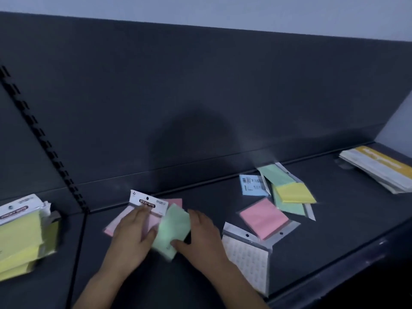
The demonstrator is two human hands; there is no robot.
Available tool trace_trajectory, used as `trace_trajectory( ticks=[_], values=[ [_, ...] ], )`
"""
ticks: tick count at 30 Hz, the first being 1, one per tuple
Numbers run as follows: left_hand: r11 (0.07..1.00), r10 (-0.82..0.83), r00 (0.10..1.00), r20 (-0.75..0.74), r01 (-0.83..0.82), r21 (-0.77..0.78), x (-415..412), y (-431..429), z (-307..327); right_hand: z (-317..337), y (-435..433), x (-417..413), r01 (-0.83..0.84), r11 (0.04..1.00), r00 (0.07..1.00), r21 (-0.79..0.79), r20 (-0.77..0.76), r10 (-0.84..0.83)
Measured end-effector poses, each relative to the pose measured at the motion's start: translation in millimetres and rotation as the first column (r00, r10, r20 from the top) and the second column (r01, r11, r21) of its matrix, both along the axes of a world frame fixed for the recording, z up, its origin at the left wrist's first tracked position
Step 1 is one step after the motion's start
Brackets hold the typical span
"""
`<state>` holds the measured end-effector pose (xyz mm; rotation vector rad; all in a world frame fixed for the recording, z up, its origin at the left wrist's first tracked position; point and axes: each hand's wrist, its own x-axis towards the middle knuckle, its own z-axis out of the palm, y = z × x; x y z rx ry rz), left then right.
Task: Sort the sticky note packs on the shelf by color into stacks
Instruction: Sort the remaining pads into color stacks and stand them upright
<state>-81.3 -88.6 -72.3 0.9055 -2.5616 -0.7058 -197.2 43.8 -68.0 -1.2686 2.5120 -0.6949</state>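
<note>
On the dark shelf (223,275) my left hand (131,238) lies flat on a pink sticky note pack (147,205) with a white "STICKY NOTE" header. My right hand (200,237) grips the right edge of a green pack (172,230), which overlaps the pink one and looks blurred. Another pink pack (262,216) lies to the right. Beyond it lie a blue pack (253,185), a yellow pack (294,192) and two green packs (276,172) in a loose heap. A pile of yellow packs (20,237) sits on the neighbouring shelf at the left.
A white printed sheet in a clear sleeve (249,257) lies near the shelf's front edge, under the right pink pack. A stack of flat yellow-and-white packages (379,168) rests at the far right. A slotted upright (44,139) divides the left bay from this one.
</note>
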Motion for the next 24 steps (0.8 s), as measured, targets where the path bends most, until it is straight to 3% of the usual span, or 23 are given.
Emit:
trace_trajectory(
  ticks=[6, 15, 18, 22, 24],
  values=[
    [0.997, 0.077, 0.997, -0.026, -0.076, 0.027, 7, 9, 0, -2, -18, 2, 0.081, 0.996, 0.996, 0.043, 0.020, -0.082],
    [0.992, 0.005, 0.987, -0.162, 0.016, 0.127, -3, 19, 6, 12, 2, -11, 0.372, 0.876, 0.870, -0.308, 0.444, -0.213],
    [0.981, -0.052, 0.958, -0.282, 0.101, 0.163, -12, 32, 12, 22, 17, -18, 0.421, 0.829, 0.834, -0.369, 0.517, -0.193],
    [0.962, -0.186, 0.926, -0.327, 0.239, 0.130, -29, 53, 19, 33, 37, -22, 0.443, 0.804, 0.793, -0.396, 0.592, -0.146],
    [0.936, -0.150, 0.915, -0.375, 0.253, 0.243, -37, 60, 21, 38, 48, -26, 0.468, 0.791, 0.739, -0.395, 0.665, -0.105]
  ],
)
